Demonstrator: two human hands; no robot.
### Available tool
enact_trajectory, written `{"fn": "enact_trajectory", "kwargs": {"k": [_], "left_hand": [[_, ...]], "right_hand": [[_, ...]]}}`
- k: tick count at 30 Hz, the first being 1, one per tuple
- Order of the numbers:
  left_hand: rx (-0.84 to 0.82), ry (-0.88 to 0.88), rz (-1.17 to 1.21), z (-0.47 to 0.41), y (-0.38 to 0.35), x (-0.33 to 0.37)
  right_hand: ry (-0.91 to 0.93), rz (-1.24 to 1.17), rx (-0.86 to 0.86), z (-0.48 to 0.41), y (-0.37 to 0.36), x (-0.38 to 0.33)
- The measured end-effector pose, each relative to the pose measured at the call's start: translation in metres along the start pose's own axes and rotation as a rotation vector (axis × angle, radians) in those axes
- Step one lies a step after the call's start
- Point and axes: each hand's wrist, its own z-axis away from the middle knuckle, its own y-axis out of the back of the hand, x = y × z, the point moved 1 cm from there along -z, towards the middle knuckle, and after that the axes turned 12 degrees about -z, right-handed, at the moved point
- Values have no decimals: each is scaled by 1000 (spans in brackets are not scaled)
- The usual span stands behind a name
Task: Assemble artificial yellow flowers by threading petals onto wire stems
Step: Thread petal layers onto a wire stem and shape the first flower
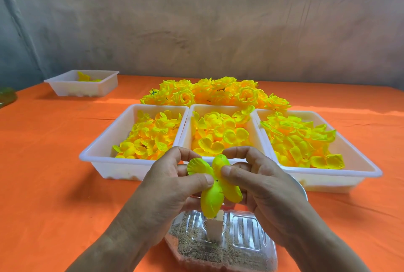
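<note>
petal threading is the step in hand. both hands are raised in front of the middle tray and clamped on one yellow petal piece (215, 186). the left hand (170, 182) pinches its left lobes between thumb and forefinger, and the right hand (258, 182) pinches the right lobes the same way, the thumbs nearly meeting at the centre. a small dark dot sits at that centre. it may be the hole or a stem tip poking through, but which one cannot be told, and no wire stem shows plainly. the piece hangs just above a clear plastic box (240, 239) of brown granules, with a pale upright block (215, 228) standing in it right under the lowest lobe.

behind the hands, three white trays sit side by side on the orange table (54, 162), each heaped with loose yellow petals: left tray (122, 171), middle tray (218, 106), right tray (328, 181). finished flowers (218, 92) lie piled beyond them, and a fourth tray (65, 88) stands well apart at the far left with a few petals inside.

judging by the pile, the job is well along, though the trays are far from spent. the next move likely calls for lining the centre hole up with a stem and sliding the piece on square, with the fingers kept close to the hole so the soft material does not buckle or tear.
</note>
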Motion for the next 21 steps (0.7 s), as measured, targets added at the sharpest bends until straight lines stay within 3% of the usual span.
{"fn": "enact_trajectory", "kwargs": {"k": [12,21], "left_hand": [[-4,26,-48,-2,1,-8],[-32,111,-203,2,1,-30]], "right_hand": [[-23,19,2,-4,5,9],[-3,389,25,-4,18,25]]}}
